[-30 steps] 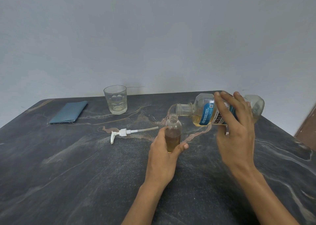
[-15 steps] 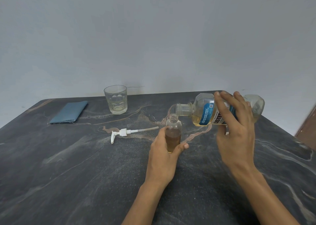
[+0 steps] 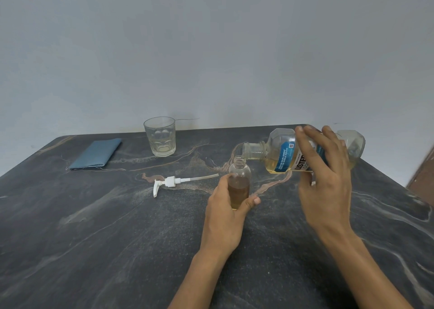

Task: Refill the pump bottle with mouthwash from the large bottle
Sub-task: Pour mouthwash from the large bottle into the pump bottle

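A small clear pump bottle (image 3: 239,179) stands upright on the dark table, its neck uncapped, with amber liquid filling its lower half. My left hand (image 3: 226,212) grips its lower part. My right hand (image 3: 325,181) holds the large mouthwash bottle (image 3: 281,154) tipped on its side, its open mouth just above and right of the small bottle's neck. Pale yellow mouthwash lies along the large bottle's lower side. The white pump head (image 3: 170,182) with its dip tube lies on the table to the left.
A drinking glass (image 3: 160,136) stands at the back of the dark marble table (image 3: 94,238). A folded blue cloth (image 3: 97,154) lies at the back left. A grey wall rises right behind the table; a brown edge shows at far right.
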`<state>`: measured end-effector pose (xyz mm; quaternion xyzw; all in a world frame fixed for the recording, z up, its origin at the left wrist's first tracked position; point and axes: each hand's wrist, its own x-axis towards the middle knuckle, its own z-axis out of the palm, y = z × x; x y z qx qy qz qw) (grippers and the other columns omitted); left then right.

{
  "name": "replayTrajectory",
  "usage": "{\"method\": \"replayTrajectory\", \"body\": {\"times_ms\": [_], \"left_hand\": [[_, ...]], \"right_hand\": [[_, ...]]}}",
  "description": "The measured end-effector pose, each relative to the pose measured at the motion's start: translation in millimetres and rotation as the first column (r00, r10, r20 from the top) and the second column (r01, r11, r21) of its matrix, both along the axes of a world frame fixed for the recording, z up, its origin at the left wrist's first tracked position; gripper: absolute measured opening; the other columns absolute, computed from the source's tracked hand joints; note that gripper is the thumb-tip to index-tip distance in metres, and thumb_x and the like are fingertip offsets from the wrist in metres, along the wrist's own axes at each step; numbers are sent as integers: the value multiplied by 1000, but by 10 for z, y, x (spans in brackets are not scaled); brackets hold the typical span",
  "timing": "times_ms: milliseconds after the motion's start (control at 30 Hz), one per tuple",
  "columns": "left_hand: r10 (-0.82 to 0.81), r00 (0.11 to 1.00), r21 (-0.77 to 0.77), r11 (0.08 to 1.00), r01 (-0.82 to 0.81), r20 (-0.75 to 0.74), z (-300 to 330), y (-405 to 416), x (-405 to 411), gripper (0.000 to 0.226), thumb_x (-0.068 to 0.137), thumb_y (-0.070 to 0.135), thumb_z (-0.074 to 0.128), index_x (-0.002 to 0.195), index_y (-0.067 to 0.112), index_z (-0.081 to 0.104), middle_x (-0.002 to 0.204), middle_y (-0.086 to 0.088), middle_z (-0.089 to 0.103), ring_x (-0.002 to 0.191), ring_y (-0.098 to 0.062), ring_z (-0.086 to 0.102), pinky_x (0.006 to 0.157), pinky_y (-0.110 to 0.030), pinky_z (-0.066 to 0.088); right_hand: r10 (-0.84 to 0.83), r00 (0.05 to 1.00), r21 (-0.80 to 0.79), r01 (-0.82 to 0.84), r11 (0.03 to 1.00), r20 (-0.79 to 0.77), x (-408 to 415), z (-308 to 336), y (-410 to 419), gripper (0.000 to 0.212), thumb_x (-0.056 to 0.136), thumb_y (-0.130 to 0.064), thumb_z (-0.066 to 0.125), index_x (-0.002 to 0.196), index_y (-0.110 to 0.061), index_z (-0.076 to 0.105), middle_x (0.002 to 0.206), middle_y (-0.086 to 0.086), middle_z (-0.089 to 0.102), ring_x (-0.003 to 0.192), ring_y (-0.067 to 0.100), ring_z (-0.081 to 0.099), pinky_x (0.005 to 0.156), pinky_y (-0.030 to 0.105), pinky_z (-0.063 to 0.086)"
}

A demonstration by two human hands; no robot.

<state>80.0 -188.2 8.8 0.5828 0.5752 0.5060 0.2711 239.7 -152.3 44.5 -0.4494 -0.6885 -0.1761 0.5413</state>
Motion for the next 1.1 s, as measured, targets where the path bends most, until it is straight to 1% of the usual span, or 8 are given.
{"method": "replayTrajectory", "body": {"times_ms": [100,333,500,633,867,1000,1033,1100], "left_hand": [[-1,1000,5,1000,1,-2,1,1,4,50,76,37,73,119,27,49,111,6,63,105,-12,58,93,-38,49],[-5,1000,2,1000,5,-4,18,-2,4,49,76,37,72,118,28,47,112,6,62,105,-12,57,94,-37,49],[-4,1000,-4,1000,3,-9,12,-1,2,48,76,38,72,117,30,47,113,6,61,106,-13,57,94,-38,49],[-2,1000,-17,1000,1,-14,8,5,5,55,76,41,71,122,26,47,116,4,61,109,-16,56,95,-41,49],[3,1000,-22,1000,-3,-20,6,3,-1,51,76,42,71,119,28,48,113,5,61,107,-14,57,94,-40,49],[5,1000,-30,1000,-6,-15,9,3,2,53,76,42,71,120,25,48,115,3,61,108,-16,57,95,-42,48],[6,1000,-31,1000,-7,-17,7,3,2,53,76,42,71,120,26,47,115,4,61,108,-16,56,95,-42,48],[6,1000,-35,999,-7,-20,7,5,1,53,76,42,71,121,27,47,117,4,60,109,-15,56,96,-41,48]], "right_hand": [[-6,1000,4,6,1000,5,2,8,-4,88,65,32,52,137,-18,42,136,-3,42,137,19,27,117,23,10],[1,1000,9,-1,1000,13,-2,28,-13,90,65,33,53,137,-19,40,135,-1,42,136,21,28,116,19,8],[7,1000,3,-7,1000,7,4,20,-11,90,65,32,53,138,-20,40,136,-2,42,136,21,28,116,21,10],[9,1000,0,-9,1000,11,7,20,-5,89,66,31,54,138,-20,40,136,-2,42,136,20,27,116,23,10],[7,1000,8,-7,1000,9,15,9,4,90,66,31,53,138,-22,39,136,-2,43,137,20,28,116,30,13],[8,1000,7,-8,1000,15,19,4,6,92,66,31,54,138,-23,38,136,-4,41,137,20,27,116,28,14],[12,1000,6,-12,1000,13,15,3,6,92,66,31,54,138,-23,38,136,-4,41,137,19,27,116,31,15],[20,1000,6,-20,1000,13,10,0,3,90,66,31,55,137,-22,39,137,-5,41,137,20,28,115,40,22]]}}
